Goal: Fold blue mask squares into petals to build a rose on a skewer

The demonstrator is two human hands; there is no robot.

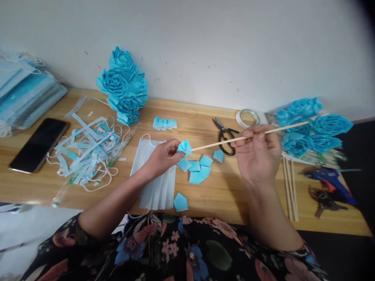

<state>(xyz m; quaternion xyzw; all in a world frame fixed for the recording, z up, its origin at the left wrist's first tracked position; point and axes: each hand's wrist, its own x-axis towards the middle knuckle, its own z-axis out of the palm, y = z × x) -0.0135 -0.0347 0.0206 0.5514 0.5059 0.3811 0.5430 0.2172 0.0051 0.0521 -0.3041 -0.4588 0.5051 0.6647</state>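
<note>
Head view only.

Wooden stick (216,143): long axis runs left to right across the table (222,195), nearly level, with the right end a bit higher and farther back. The left tip points into a folded blue petal piece (184,147).

Right hand (258,156): fingers closed in a pinch on the stick about two-thirds along it. The free end sticks out past the hand, over the blue roses (310,125) at right.

Left hand (162,158): thumb and fingers closed on the petal piece, holding it at the stick tip above the table. The wrist is over a flat face mask (155,187).

Loose cut petals (199,169) lie just below the tip. Scissors (224,134) and tape roll (248,117) are behind the stick. Spare sticks (290,187) and glue gun (331,181) are at right. Strip offcuts (88,150) and phone (39,144) are at left.
</note>
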